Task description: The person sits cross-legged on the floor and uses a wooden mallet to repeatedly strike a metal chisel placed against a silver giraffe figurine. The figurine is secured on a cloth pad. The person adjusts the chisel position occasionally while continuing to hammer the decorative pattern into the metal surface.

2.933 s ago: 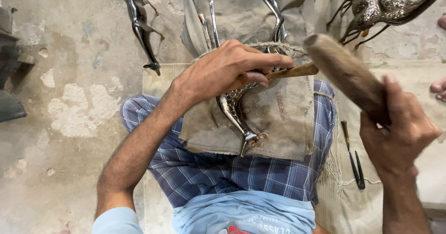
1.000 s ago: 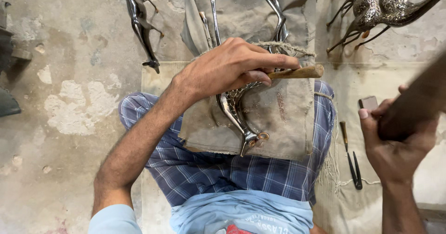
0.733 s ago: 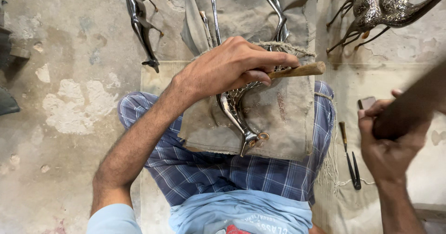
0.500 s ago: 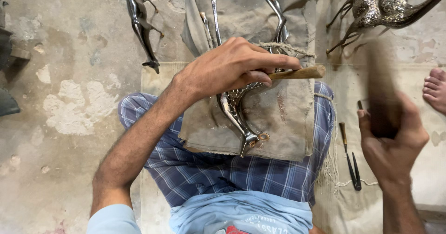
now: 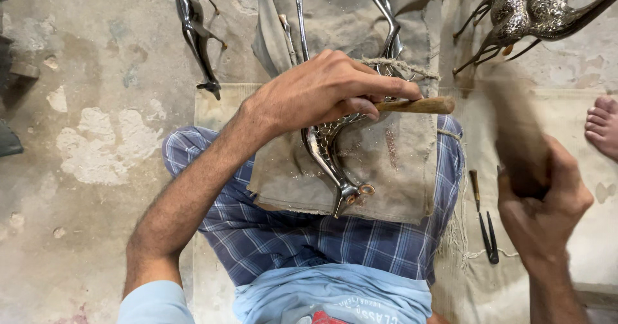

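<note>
A: Where is the metal figurine (image 5: 328, 153)?
B: It lies on the grey cloth (image 5: 399, 169) over the person's lap. The left hand (image 5: 322, 92) presses on it, fingers closed around a wooden-handled tool (image 5: 415, 106).
A: And the right hand (image 5: 541, 198)?
B: Raised at the right, gripping a blurred wooden mallet (image 5: 515, 131).
A: What lies around them?
B: A dark figurine (image 5: 195, 31) on the floor, patterned metal figurines (image 5: 528, 5) at upper right, small dark tools (image 5: 484, 218) beside the knee, and another person's bare foot (image 5: 604, 128).
</note>
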